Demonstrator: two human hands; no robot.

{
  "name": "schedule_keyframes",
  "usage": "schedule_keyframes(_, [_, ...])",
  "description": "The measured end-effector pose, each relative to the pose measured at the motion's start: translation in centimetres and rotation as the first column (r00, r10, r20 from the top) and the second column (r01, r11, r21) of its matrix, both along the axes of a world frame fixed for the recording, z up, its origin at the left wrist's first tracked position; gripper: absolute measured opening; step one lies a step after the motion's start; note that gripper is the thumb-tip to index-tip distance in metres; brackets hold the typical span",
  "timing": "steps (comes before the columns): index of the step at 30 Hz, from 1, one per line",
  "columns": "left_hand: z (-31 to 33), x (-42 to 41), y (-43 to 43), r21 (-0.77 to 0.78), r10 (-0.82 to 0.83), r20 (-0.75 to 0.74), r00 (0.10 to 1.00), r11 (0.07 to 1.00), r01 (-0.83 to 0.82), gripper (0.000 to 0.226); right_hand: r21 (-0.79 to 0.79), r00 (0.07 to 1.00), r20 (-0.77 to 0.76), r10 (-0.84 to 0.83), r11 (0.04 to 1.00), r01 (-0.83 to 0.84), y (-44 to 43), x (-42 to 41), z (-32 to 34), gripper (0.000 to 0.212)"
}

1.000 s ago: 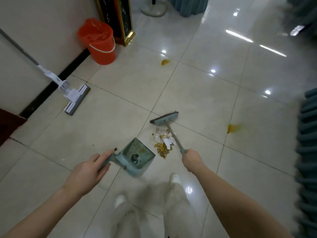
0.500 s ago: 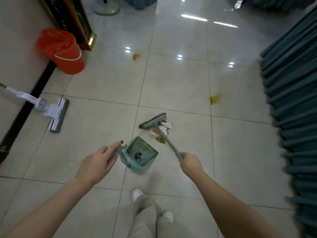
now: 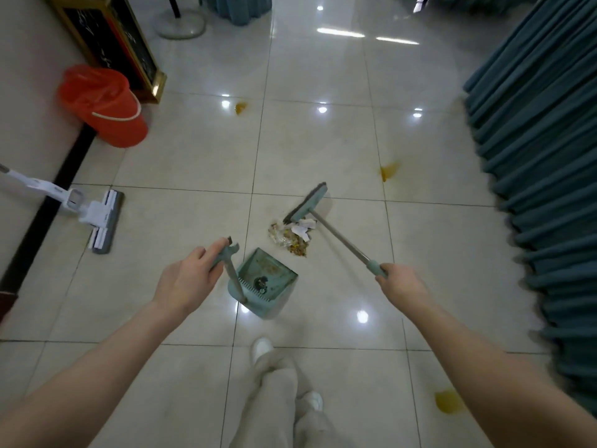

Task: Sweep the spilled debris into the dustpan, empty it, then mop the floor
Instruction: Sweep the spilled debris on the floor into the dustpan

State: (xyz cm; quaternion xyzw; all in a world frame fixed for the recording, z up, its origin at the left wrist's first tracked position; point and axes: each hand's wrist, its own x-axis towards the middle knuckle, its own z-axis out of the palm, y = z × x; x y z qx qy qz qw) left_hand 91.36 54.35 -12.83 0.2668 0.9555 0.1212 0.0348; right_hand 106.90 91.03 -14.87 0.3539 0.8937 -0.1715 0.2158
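A teal dustpan [image 3: 267, 281] stands on the tiled floor with its mouth facing the debris; some bits lie inside it. My left hand [image 3: 185, 281] grips the top of its handle. A small pile of paper scraps and yellow-brown crumbs, the debris [image 3: 292, 236], lies just beyond the pan. The teal broom [image 3: 307, 203] has its head on the floor at the far side of the pile. My right hand [image 3: 402, 284] holds the end of the broom's grey handle. A white flat mop [image 3: 97, 218] leans against the left wall.
A red bucket [image 3: 106, 106] lined with a red bag stands by the left wall, next to a dark gold-framed stand [image 3: 129, 50]. Yellow stains mark the floor at several spots [image 3: 389, 171]. Teal curtains [image 3: 542, 163] run along the right. My feet in white shoes [image 3: 261, 349] are below the pan.
The view has swung left to right and settled. The broom head has moved to the far right side of the pile, and the dustpan now sits closer to the debris.
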Motion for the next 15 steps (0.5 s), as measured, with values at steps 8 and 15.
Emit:
schedule_keyframes(8, [-0.4,-1.3,-0.6,0.003,-0.039,0.015,0.999,0.999,0.039,0.046,-0.211,0.944,-0.095,-0.317,0.933,0.292,-5.2,0.5,-2.4,0.022])
schedule_keyframes(15, [-1.2,-4.6,-0.9,0.117,-0.033,0.125,0.992,0.993,0.018,0.047,-0.300,0.858,-0.104,-0.503,0.838,0.455,-9.2,-5.5,-3.3,0.031])
